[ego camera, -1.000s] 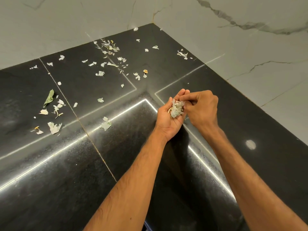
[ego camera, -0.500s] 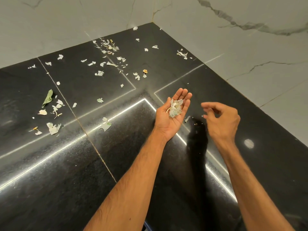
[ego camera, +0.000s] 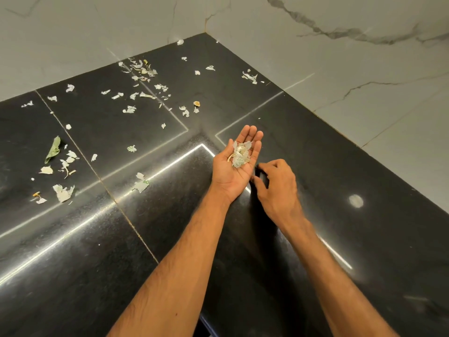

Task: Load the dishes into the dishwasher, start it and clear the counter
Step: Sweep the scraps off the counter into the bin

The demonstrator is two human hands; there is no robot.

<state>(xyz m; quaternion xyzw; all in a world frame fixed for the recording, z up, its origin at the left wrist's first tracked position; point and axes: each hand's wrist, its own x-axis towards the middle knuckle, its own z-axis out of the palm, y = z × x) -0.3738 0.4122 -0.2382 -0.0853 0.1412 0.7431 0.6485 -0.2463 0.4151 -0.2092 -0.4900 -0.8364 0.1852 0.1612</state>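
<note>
Black polished stone tabletop [ego camera: 340, 166], thin seams across it, meets a white grey-veined marble wall [ego camera: 340, 69] in a back corner. A round glare spot [ego camera: 356, 200] sits on its right part.

Left hand [ego camera: 234, 171]: palm up, flat, fingers straight and close together, held over the middle of the tabletop. A small heap of scraps [ego camera: 240, 154] lies in the palm. They are pale, thin, torn bits, one with green print. No finger curls round them; the palm only carries them.

Right hand [ego camera: 277, 183]: back upward, just beside the heel of the left hand, on its right. Its fingers [ego camera: 267, 165] are bent down and inward toward the stone, tips at or very near the surface. Cannot tell whether they pinch anything; the hand and its shadow hide that spot.

Loose litter on the tabletop, all left of or behind the hands:
- a thick cluster of flakes [ego camera: 142, 69] near the back wall
- a few white bits [ego camera: 250, 76] right of the corner
- an orange-brown crumb [ego camera: 196, 103], well behind the left hand
- a torn scrap with green lettering [ego camera: 141, 184], left of the left wrist
- a green leaf [ego camera: 53, 149] at far left, white flakes below it, the largest flake [ego camera: 63, 192] nearest the viewer
</note>
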